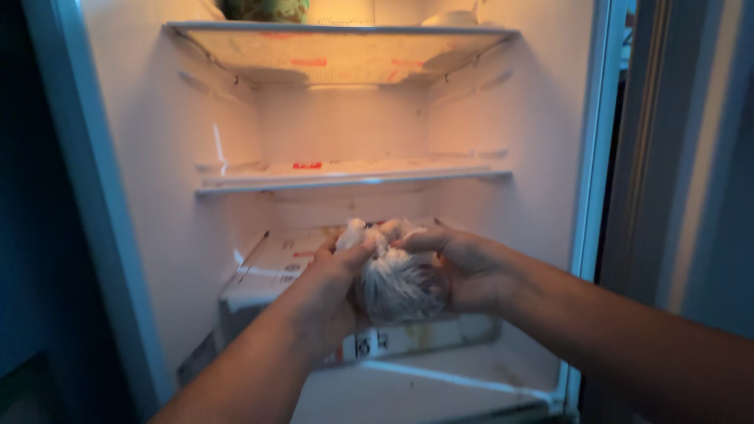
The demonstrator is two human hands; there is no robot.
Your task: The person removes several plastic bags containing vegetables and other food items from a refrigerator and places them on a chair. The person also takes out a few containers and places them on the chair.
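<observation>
I'm looking into an open fridge (157, 196) and taking the drawer lid (275, 263) at the bottom as my landmark: both hands are just above and in front of it, with the drawer's front edge (408, 339) directly below them. Above the lid there is a tall open gap up to the middle glass shelf (353, 177), and another roomy bay between that and the top shelf (338, 31), which carries a greenish container (263, 9) at its left end. The side walls stand well clear of both forearms. The knotted plastic bag (397, 286), whitish and bulging, sits between my palms over the right half of the lid. My left hand (334, 279) pinches the twisted neck at the top left of the bag, fingers closed on it; my right hand (463, 271) cups the bag's right side with fingers curled over the knot, so both hands are closed around it
</observation>
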